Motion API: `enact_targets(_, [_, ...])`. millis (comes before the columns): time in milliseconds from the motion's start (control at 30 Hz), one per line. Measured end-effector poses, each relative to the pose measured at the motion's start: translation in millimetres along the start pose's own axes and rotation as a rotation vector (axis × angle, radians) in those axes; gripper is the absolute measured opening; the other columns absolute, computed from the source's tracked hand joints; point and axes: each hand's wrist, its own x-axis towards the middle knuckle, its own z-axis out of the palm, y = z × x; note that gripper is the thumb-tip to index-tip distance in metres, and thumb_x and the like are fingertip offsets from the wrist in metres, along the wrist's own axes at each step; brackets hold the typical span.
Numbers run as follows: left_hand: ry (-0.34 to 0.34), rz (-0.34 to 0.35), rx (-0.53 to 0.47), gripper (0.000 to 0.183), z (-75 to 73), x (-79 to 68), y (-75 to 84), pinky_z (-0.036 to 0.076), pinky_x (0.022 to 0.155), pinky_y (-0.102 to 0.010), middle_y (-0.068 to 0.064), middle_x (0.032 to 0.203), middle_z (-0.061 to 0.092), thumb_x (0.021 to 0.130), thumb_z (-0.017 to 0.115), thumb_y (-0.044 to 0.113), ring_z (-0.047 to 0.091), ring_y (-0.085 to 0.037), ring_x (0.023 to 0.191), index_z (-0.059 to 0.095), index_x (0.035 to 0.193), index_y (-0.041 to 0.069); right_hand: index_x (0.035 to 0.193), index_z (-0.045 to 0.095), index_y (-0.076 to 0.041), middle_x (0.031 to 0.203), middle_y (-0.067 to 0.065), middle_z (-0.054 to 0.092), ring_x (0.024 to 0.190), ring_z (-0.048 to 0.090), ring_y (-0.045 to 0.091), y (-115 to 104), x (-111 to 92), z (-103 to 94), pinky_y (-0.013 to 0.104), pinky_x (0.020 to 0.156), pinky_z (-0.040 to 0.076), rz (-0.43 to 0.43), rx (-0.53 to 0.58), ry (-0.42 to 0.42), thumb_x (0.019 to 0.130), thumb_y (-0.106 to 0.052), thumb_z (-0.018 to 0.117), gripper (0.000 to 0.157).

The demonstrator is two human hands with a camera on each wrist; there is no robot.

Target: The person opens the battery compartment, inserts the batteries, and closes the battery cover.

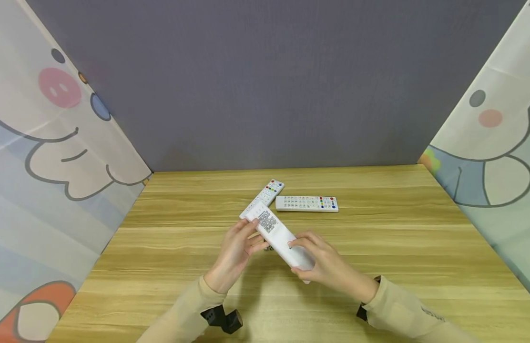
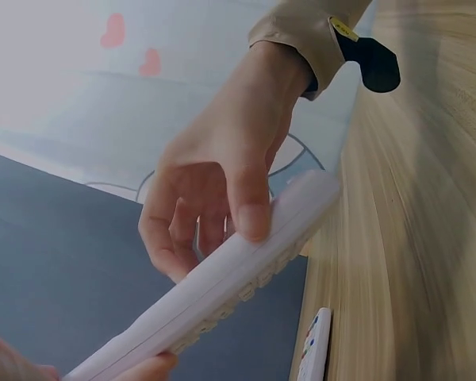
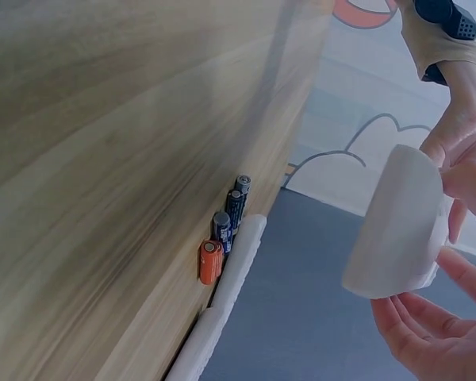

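Both hands hold a white remote control [image 1: 283,242] above the table, its back with a printed label facing up and its buttons facing down. My left hand [image 1: 237,250] grips the far-left end, thumb on the back near the label. At the near-right end, my right hand [image 1: 324,261] pinches the remote, one fingertip pressing on the back. The left wrist view shows the remote's side edge [image 2: 222,278] with the rubber buttons underneath. From the right wrist, the rounded end of the remote shows, right-hand fingers [image 3: 404,317] beneath it.
Two more white remotes lie buttons up behind the hands: one slanted [image 1: 271,190], one level [image 1: 307,203]. Several batteries stand near them, including an orange one [image 3: 210,262] and dark blue ones [image 3: 222,226]; the held remote mostly hides them in the head view. A grey panel [image 1: 265,85] rises behind the table.
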Motion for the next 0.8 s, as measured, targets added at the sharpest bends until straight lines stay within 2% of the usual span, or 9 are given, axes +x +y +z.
enact_targets(67, [-0.004, -0.004, 0.000, 0.037, 0.1, -0.3, -0.9, 0.053, 0.075, -0.031, -0.013, 0.104, 0.055, 0.092, 0.045, 0.009, 0.061, -0.020, 0.086, 0.036, 0.124, -0.007, 0.097, 0.056, -0.007, 0.103, 0.007, 0.053, 0.089, 0.055, 0.019, -1.1, 0.5, 0.2, 0.024, 0.070, 0.053, 0.001, 0.013, 0.004, 0.059, -0.013, 0.077, 0.044])
enact_targets(167, [0.006, 0.003, 0.001, 0.036, 0.0, 1.3, -2.0, 0.053, 0.075, -0.031, -0.012, 0.102, 0.055, 0.092, 0.044, 0.009, 0.061, -0.019, 0.084, 0.036, 0.124, -0.007, 0.095, 0.055, -0.006, 0.100, 0.008, 0.055, 0.087, 0.057, 0.021, -4.7, 1.7, 0.6, 0.024, 0.072, 0.053, -0.049, 0.019, 0.015, 0.063, -0.005, 0.074, 0.037])
enact_targets(300, [0.046, 0.038, 0.033, 0.037, -0.3, 6.3, -1.7, 0.053, 0.074, -0.030, -0.015, 0.100, 0.054, 0.094, 0.040, 0.008, 0.062, -0.018, 0.080, 0.034, 0.126, -0.010, 0.098, 0.056, -0.004, 0.099, 0.009, 0.058, 0.088, 0.059, 0.023, -9.8, 5.6, 1.6, 0.026, 0.076, 0.052, -0.107, 0.020, 0.050, 0.066, 0.001, 0.071, 0.035])
enact_targets(533, [0.099, 0.032, 0.038, 0.037, -1.8, 10.0, 0.1, 0.053, 0.074, -0.031, -0.019, 0.103, 0.053, 0.093, 0.038, 0.006, 0.062, -0.021, 0.080, 0.035, 0.127, -0.009, 0.098, 0.057, -0.004, 0.099, 0.008, 0.057, 0.088, 0.059, 0.022, -10.7, 8.3, 2.6, 0.027, 0.076, 0.052, -0.078, 0.062, 0.135, 0.066, 0.001, 0.070, 0.034])
enact_targets(800, [0.093, 0.016, -0.007, 0.036, -4.1, 9.5, 0.3, 0.053, 0.073, -0.032, -0.015, 0.100, 0.052, 0.093, 0.037, 0.006, 0.063, -0.021, 0.078, 0.034, 0.126, -0.010, 0.097, 0.060, -0.003, 0.099, 0.011, 0.060, 0.089, 0.059, 0.024, -10.3, 3.9, 2.3, 0.020, 0.081, 0.049, -0.027, 0.117, 0.202, 0.063, 0.004, 0.072, 0.037])
